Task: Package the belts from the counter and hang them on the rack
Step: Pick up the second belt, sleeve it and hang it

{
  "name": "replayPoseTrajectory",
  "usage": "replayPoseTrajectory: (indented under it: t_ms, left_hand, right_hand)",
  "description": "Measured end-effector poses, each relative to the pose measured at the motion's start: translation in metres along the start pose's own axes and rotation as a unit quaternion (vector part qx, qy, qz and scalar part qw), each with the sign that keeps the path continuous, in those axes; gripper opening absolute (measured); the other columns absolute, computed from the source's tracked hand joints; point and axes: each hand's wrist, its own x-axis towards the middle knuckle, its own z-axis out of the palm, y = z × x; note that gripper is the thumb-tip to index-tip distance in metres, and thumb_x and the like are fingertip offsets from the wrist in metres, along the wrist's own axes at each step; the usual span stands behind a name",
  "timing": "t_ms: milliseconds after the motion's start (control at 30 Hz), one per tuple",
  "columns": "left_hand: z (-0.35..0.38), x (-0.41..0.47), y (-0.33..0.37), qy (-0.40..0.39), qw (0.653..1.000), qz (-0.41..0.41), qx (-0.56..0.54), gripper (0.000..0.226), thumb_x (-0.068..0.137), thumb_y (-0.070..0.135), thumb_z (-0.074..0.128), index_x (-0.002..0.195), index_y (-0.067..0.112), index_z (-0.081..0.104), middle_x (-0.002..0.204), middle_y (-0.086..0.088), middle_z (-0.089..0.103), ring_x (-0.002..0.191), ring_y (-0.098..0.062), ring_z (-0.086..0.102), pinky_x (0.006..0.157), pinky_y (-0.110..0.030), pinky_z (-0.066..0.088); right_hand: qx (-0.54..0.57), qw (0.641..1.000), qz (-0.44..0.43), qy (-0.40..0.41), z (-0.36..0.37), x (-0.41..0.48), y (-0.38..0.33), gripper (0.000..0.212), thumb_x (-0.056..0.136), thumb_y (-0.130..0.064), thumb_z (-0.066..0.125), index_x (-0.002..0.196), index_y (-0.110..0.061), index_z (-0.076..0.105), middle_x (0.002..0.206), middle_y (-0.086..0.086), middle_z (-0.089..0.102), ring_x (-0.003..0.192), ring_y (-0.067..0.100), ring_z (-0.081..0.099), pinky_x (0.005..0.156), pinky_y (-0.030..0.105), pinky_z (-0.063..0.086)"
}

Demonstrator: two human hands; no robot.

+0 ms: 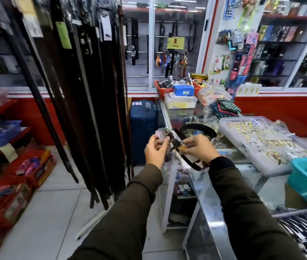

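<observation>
Both hands hold one dark belt (175,141) in the air over the left edge of the glass counter (210,184). The left hand (155,149) has its grip closed on the wrapped end, the right hand (197,148) pinches the middle. Further left, many belts hang on the rack (85,91).

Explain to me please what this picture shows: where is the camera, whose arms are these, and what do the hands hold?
There is no machine here. The one picture comes from a camera worn on a person's head, looking forward and down, so the two arms in dark sleeves are that person's own. The left hand and the right hand together hold a dark belt at its buckle end, which seems wrapped in clear plastic; blur hides the details. The belt loops over the glass counter. On the counter lie a clear tray of gold-coloured pieces and a teal bin. To the left, many belts hang on a rack.
</observation>
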Motion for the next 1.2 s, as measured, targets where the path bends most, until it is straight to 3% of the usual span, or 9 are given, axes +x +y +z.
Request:
replayPoseTrajectory:
  t_ms: [67,233,333,433,567,800,900,1000,1200]
  left_hand:
    - [-0.017,0.007,0.01,-0.005,0.999,-0.013,-0.045,0.011,0.098,0.026,0.063,0.094,0.018,0.069,0.088,-0.012,0.072,0.081,-0.029,0.069,0.071,-0.04,0.061]
    - [-0.059,0.025,0.041,-0.007,0.998,0.056,-0.009,0.017,0.091,0.02,0.072,0.097,0.035,0.067,0.082,0.004,0.068,0.064,-0.003,0.063,0.051,-0.016,0.051]
    - [-0.084,0.045,0.065,-0.003,0.997,0.074,0.016,0.015,0.089,0.02,0.074,0.101,0.028,0.068,0.086,0.002,0.068,0.067,-0.01,0.059,0.057,-0.02,0.048]
    - [-0.108,0.064,0.089,0.005,0.996,0.085,0.03,0.029,0.089,0.024,0.074,0.116,0.014,0.07,0.107,-0.007,0.07,0.092,-0.019,0.06,0.08,-0.033,0.05]
    - [-0.135,0.077,0.122,0.023,0.994,0.105,-0.007,0.036,0.091,0.018,0.071,0.123,0.003,0.066,0.113,-0.012,0.07,0.105,-0.018,0.065,0.08,-0.026,0.058]
    - [-0.175,0.086,0.167,0.024,0.985,0.125,-0.116,0.026,0.093,0.005,0.066,0.119,0.006,0.065,0.106,-0.014,0.072,0.097,-0.023,0.073,0.08,-0.032,0.064]
    - [-0.195,0.094,0.183,0.061,0.98,0.137,-0.129,0.032,0.09,0.004,0.07,0.122,0.004,0.067,0.106,-0.017,0.075,0.097,-0.024,0.074,0.083,-0.033,0.063]
    - [-0.223,0.101,0.203,0.09,0.977,0.136,-0.136,0.032,0.088,0.003,0.072,0.119,-0.001,0.068,0.116,-0.023,0.072,0.102,-0.027,0.073,0.083,-0.03,0.063]
    - [-0.27,0.119,0.255,0.131,0.97,0.184,-0.087,0.025,0.088,0.011,0.074,0.111,0.003,0.074,0.105,-0.015,0.077,0.098,-0.025,0.075,0.075,-0.031,0.064]
  right_hand:
    - [0.046,0.998,-0.031,-0.011,0.007,0.01,-0.022,0.036,0.073,-0.004,0.086,0.107,0.004,0.076,0.102,0.017,0.078,0.091,0.015,0.069,0.073,0.015,0.052]
    - [0.156,0.984,-0.082,-0.038,0.025,0.028,-0.073,0.034,0.076,0.002,0.082,0.108,0.008,0.074,0.107,0.025,0.075,0.107,0.033,0.072,0.1,0.045,0.057]
    - [0.198,0.975,-0.096,-0.035,0.037,0.04,-0.095,0.035,0.073,-0.004,0.086,0.105,0.002,0.076,0.106,0.022,0.077,0.098,0.021,0.073,0.082,0.027,0.059]
    - [0.219,0.967,-0.126,0.014,0.048,0.047,-0.116,0.026,0.068,-0.021,0.092,0.09,-0.024,0.078,0.09,-0.001,0.08,0.08,0.0,0.072,0.071,0.016,0.054]
    - [0.218,0.954,-0.189,0.083,0.066,0.055,-0.138,0.024,0.068,-0.039,0.09,0.086,-0.033,0.074,0.095,-0.008,0.076,0.081,0.005,0.075,0.071,0.016,0.057]
    - [0.294,0.92,-0.258,0.015,0.079,0.081,-0.204,0.023,0.087,-0.008,0.074,0.11,-0.011,0.076,0.102,0.011,0.078,0.1,0.022,0.074,0.095,0.045,0.059]
    - [0.386,0.894,-0.22,-0.054,0.087,0.09,-0.237,0.027,0.09,-0.002,0.069,0.117,0.002,0.071,0.104,0.018,0.076,0.087,0.015,0.077,0.083,0.037,0.064]
    - [0.449,0.864,-0.208,-0.098,0.096,0.095,-0.275,0.029,0.091,0.0,0.067,0.12,0.007,0.067,0.087,0.002,0.08,0.077,0.008,0.077,0.07,0.026,0.064]
    - [0.448,0.845,-0.271,-0.112,0.099,0.108,-0.35,0.019,0.088,-0.005,0.073,0.107,-0.005,0.075,0.078,-0.003,0.08,0.078,0.008,0.078,0.062,0.026,0.063]
